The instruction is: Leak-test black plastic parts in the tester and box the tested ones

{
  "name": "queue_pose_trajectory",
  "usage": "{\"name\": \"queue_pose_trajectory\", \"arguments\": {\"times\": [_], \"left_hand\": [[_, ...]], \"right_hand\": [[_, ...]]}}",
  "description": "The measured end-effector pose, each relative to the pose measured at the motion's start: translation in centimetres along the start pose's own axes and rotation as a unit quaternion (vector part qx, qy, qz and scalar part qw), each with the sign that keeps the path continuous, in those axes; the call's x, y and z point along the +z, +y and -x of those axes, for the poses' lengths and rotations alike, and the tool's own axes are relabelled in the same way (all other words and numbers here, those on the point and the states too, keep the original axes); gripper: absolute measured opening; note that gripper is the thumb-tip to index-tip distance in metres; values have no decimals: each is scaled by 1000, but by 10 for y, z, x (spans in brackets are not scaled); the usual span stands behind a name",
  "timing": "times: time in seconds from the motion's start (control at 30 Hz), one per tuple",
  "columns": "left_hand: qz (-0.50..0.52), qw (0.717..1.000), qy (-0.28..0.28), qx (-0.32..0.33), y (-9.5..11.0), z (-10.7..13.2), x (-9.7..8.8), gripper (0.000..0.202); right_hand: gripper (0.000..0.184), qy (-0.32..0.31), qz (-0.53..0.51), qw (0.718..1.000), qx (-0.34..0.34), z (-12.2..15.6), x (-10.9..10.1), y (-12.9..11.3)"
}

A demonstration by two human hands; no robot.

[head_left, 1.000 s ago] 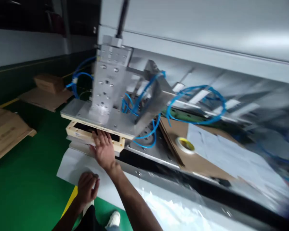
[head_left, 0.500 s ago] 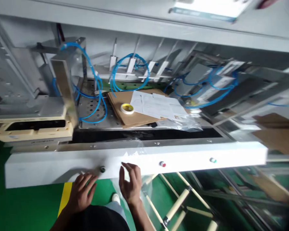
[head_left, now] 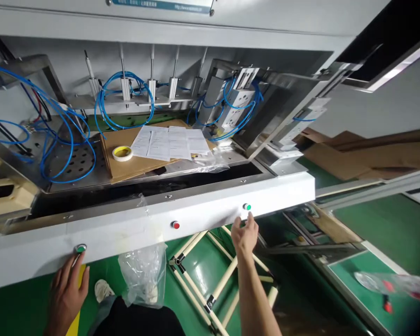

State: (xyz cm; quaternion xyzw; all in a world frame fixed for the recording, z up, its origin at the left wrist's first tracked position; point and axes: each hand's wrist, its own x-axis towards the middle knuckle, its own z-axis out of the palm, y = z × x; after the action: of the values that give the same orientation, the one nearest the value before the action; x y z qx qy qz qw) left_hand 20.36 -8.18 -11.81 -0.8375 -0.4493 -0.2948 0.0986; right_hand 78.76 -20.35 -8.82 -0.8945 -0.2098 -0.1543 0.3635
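Observation:
On the left, my left hand reaches the white front panel, its fingertips at a green push button. Its thumb stands apart from the fingers, and it holds nothing. Farther right, my right hand is at the panel's lower edge, with a fingertip just below a second green push button. I cannot tell whether either button is pressed in. The right hand's fingers are apart and hold nothing. Between the hands, a red push button sits on the same panel.
Behind the panel, printed papers and a tape roll lie on cardboard. Blue air hoses loop around metal cylinders. A clear plastic bag hangs from the panel. A cream tube frame stands below, on the green floor.
My hands have moved apart: the left to the left green button, the right across to the right green button. The view has shifted to the right.

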Motion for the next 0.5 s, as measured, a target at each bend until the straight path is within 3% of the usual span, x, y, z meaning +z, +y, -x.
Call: {"name": "queue_pose_trajectory", "arguments": {"times": [0.13, 0.33, 0.5], "left_hand": [[-47, 999, 0, -12, 11, -1, 0, 73], [-92, 994, 12, -57, 33, -10, 9, 72], [-87, 991, 26, -93, 35, -16, 19, 64]], "right_hand": [[66, -6, 13, 1000, -2, -35, 5, 11], [64, 33, 31, 999, -14, -33, 17, 9], [57, 55, 15, 997, -50, -36, 24, 3]]}}
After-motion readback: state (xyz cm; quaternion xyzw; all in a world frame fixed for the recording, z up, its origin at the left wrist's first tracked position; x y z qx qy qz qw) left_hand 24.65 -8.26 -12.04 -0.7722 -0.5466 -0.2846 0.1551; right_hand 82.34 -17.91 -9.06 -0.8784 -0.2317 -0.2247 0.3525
